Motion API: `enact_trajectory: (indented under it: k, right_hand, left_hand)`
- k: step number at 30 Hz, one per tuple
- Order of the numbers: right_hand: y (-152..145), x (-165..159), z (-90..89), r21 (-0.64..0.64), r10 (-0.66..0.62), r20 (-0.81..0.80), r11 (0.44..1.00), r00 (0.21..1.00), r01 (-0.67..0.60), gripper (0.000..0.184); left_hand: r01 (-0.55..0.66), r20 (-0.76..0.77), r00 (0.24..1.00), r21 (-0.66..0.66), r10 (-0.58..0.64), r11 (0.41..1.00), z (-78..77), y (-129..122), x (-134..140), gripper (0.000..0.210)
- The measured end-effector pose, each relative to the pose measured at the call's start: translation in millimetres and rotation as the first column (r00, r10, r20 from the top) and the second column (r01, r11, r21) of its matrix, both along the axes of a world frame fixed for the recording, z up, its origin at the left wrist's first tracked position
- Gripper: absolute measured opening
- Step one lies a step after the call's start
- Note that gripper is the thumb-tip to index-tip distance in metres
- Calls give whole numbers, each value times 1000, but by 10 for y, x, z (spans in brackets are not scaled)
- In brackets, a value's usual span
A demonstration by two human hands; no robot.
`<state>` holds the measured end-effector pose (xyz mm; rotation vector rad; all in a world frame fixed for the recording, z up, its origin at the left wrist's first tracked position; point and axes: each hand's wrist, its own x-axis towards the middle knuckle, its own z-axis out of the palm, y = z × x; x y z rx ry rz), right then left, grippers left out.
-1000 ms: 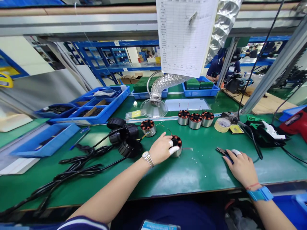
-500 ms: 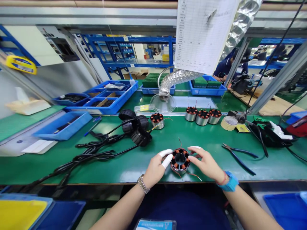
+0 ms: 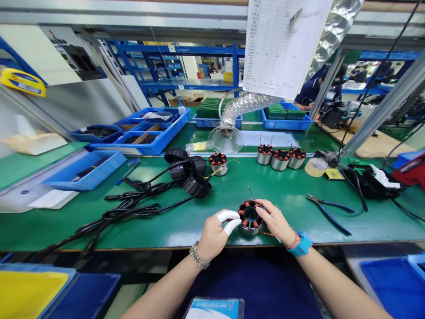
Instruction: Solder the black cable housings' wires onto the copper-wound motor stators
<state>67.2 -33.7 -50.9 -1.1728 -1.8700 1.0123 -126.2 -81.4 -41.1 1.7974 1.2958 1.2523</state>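
A motor stator [image 3: 250, 226] with copper windings and a silver metal side stands upright on the green bench near its front edge. My right hand [image 3: 275, 220] is wrapped round its right side, with fingers over the rim. At the left rim my left hand [image 3: 222, 228] has thumb and a finger, both in white finger covers, pinched close together; anything between the tips is too small to make out. One thin wire rises from the stator's back, and a reddish wire sticks out under my right hand.
Cutting pliers [image 3: 328, 212] lie to the right. Behind are several more stators [image 3: 280, 161], a tape roll [image 3: 316, 167] and a fume-duct hood [image 3: 226, 139]. Black cables [image 3: 122, 212] with round black housings [image 3: 197, 184] spread over the left, near a blue tray [image 3: 84, 170].
My right hand has moved left and closed on the stator's side. My left thumb and finger have come together at the left rim. The view has shifted slightly.
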Motion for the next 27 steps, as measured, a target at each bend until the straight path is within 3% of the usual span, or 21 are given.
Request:
enact_trajectory:
  k: [3, 7, 10, 14, 17, 22, 27]
  right_hand:
    - [-12, -26, -10, 36, -21, 13, 999, 1000, 20, 28]
    - [-85, -86, -36, 86, -96, 28, 992, 995, 93, 26]
    - [-153, -137, -79, 115, -177, 23, 978, 984, 174, 25]
    - [-196, -179, -105, 72, -203, -18, 976, 979, 203, 26]
    - [-193, -180, -91, 66, -191, -10, 979, 981, 192, 26]
    - [-175, -157, -85, 101, -180, 5, 979, 984, 178, 24]
    - [-159, -150, -88, 86, -166, 16, 983, 986, 164, 26]
  left_hand:
    - [10, 290, 955, -259, 68, 966, 27, 62, 26, 9]
    - [92, 565, 806, -414, 177, 906, 69, 130, 20, 14]
    - [46, 557, 803, -410, 211, 911, 131, 196, -14, 14]
    - [-68, 437, 868, -367, 236, 928, 261, 271, -24, 16]
    - [-62, 330, 927, -338, 180, 939, 359, 298, -22, 17]
    - [65, 218, 976, -285, -2, 956, 385, 362, -149, 21]
    - [239, 453, 886, -255, -103, 937, 226, 498, -258, 17]
